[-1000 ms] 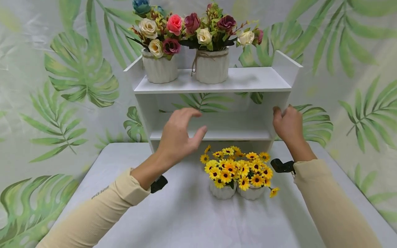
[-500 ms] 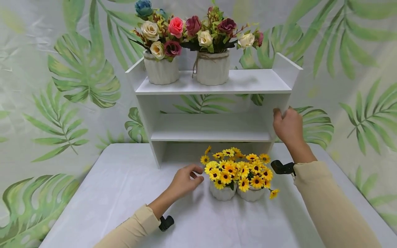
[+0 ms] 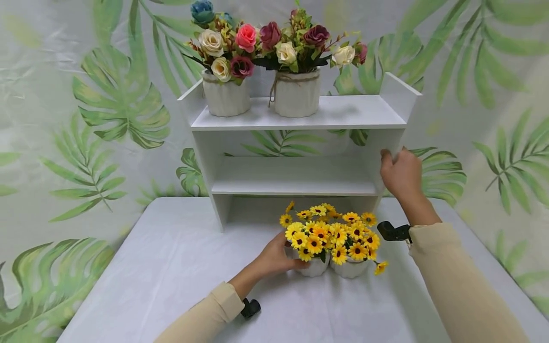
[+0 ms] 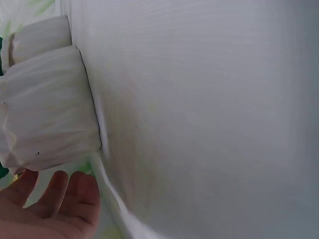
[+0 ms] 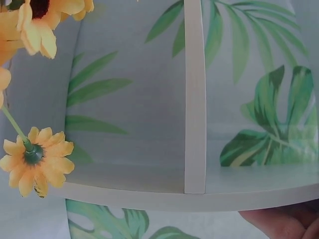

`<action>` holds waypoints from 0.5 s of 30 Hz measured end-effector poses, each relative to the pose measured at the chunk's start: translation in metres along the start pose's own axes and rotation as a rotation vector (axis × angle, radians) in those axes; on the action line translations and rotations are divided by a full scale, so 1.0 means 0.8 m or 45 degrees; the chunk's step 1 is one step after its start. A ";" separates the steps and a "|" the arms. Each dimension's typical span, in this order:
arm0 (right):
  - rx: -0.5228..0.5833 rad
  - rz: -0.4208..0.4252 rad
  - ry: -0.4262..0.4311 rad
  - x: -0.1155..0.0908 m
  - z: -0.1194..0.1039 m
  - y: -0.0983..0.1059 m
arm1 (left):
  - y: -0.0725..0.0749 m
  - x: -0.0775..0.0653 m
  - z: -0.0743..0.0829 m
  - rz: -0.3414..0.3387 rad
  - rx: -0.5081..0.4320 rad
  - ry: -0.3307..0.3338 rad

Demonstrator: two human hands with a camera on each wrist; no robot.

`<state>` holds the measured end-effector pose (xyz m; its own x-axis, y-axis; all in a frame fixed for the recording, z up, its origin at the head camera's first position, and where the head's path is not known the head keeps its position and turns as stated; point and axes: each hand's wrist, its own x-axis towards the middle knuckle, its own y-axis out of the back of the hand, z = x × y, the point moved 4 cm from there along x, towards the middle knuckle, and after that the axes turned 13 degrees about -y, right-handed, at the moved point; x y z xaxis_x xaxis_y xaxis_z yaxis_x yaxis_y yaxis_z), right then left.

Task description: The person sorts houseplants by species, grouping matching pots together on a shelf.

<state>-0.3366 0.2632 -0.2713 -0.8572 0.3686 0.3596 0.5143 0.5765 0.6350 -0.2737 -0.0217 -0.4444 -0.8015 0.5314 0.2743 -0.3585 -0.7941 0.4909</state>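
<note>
The left hand (image 3: 274, 257) curves around the near side of the left pot of yellow flowers (image 3: 314, 245), thumb in front, its fingers loosely bent and not clasped. That pot stands on the counter (image 3: 180, 257) just beside the right pot of yellow flowers (image 3: 357, 251), both before a white shelf unit (image 3: 360, 107). The right hand (image 3: 402, 175) grips the unit's right side panel. Two pots of roses (image 3: 297, 93) sit on its top board.

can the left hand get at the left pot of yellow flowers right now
Most likely yes: the left hand is close beside the left pot of yellow flowers, and neither the head nor left wrist view shows anything between them.
</note>
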 end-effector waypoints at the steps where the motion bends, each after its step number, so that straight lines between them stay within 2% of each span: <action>1: -0.002 -0.006 -0.010 0.000 0.001 0.001 | -0.003 0.004 0.000 -0.005 -0.020 -0.032; 5: -0.002 -0.029 -0.029 0.000 0.001 0.003 | -0.014 0.017 0.002 -0.051 -0.153 -0.133; 10: 0.003 -0.021 -0.020 -0.001 0.001 0.002 | -0.025 0.019 -0.004 -0.121 -0.370 -0.090; 15: 0.001 -0.003 -0.005 -0.001 0.001 0.002 | -0.029 0.021 -0.007 -0.126 -0.401 -0.095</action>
<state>-0.3353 0.2646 -0.2711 -0.8583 0.3699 0.3555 0.5122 0.5782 0.6351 -0.2817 0.0039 -0.4557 -0.7221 0.6216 0.3037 -0.5726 -0.7833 0.2419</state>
